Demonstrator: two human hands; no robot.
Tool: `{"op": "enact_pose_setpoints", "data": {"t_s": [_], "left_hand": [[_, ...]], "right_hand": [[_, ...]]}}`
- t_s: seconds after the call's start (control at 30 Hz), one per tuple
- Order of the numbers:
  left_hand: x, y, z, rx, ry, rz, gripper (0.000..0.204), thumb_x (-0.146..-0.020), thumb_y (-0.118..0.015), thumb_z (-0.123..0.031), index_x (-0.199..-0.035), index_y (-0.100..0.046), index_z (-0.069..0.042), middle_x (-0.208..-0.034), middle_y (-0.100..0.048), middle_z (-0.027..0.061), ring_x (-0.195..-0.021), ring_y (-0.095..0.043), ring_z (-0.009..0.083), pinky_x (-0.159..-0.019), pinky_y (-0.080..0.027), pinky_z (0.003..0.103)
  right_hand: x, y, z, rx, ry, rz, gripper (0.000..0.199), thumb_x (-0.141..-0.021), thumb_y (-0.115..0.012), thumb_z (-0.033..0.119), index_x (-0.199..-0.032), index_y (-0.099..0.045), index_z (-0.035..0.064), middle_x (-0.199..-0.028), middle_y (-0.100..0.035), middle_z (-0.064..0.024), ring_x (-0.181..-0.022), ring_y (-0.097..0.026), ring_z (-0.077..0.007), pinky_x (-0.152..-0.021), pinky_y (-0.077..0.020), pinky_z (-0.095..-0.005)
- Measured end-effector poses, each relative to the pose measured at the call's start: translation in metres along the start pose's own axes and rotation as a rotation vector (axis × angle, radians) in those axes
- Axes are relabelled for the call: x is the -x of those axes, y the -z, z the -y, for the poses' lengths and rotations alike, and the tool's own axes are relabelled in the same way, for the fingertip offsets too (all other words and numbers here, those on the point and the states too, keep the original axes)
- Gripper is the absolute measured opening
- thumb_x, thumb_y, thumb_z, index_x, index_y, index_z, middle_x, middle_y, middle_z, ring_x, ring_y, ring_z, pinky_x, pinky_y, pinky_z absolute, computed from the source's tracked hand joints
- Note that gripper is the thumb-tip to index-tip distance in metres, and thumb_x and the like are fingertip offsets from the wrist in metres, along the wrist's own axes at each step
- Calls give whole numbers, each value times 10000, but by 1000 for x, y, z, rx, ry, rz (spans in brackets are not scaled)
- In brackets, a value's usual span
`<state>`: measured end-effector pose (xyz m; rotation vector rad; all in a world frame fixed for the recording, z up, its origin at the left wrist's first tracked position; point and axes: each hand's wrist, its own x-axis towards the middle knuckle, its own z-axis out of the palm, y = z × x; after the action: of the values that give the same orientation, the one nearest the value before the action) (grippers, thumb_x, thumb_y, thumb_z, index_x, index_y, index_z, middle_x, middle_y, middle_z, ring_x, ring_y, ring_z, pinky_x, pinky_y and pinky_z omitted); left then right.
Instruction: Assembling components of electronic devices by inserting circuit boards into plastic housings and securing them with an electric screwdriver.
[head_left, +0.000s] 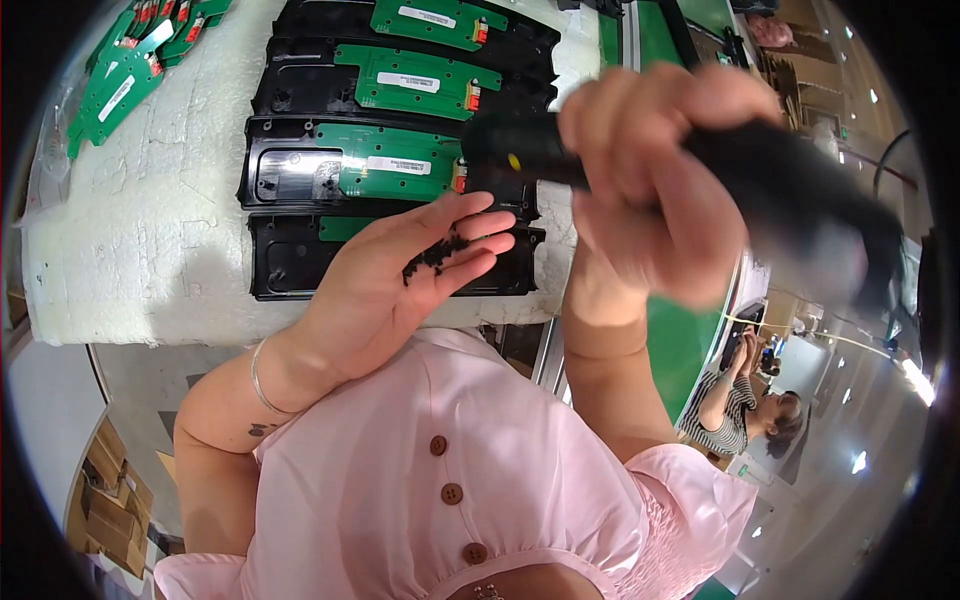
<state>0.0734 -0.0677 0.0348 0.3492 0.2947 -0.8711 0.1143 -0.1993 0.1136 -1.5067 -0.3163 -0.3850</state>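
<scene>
My left hand is palm up and cupped, with its fingers curved around a small heap of tiny black screws. My right hand, smeared by motion, is wrapped round a black power screwdriver held up above the work. The screwdriver's front end points left, over the right end of a black plastic housing that carries a green circuit board with a white label and a red connector. Below it, my left hand partly covers another black housing, where only a strip of green board shows.
More black housings with green boards lie in a row farther back on a white foam block. Loose green boards are piled at the far left. At right, another person in a striped top is at work; cardboard boxes stand lower left.
</scene>
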Motion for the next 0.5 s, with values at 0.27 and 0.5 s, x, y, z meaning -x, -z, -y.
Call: {"op": "enact_pose_setpoints", "data": {"t_s": [0.27, 0.5], "left_hand": [[5, 13, 0, -136, -16, 37, 255, -945, -388, -158, -1101, -486, 18, -1016, -583, 148, -938, -595, 217, -789, -495, 255], [7, 16, -5, -258, -45, 54, 137, -905, -502, -164, -940, -530, -35, -872, -613, 79, -795, -610, 149, -659, -490, 197]], "right_hand": [[-15, 19, -43, -215, 18, 111, 305, -654, -408, 80, -940, -486, 6, -558, -396, -55, -464, -362, -152, -524, -362, -334], [-17, 3, -32, -241, -150, 85, 235, -668, -502, 45, -898, -463, 17, -585, -432, -59, -480, -407, -150, -503, -376, -304]]}}
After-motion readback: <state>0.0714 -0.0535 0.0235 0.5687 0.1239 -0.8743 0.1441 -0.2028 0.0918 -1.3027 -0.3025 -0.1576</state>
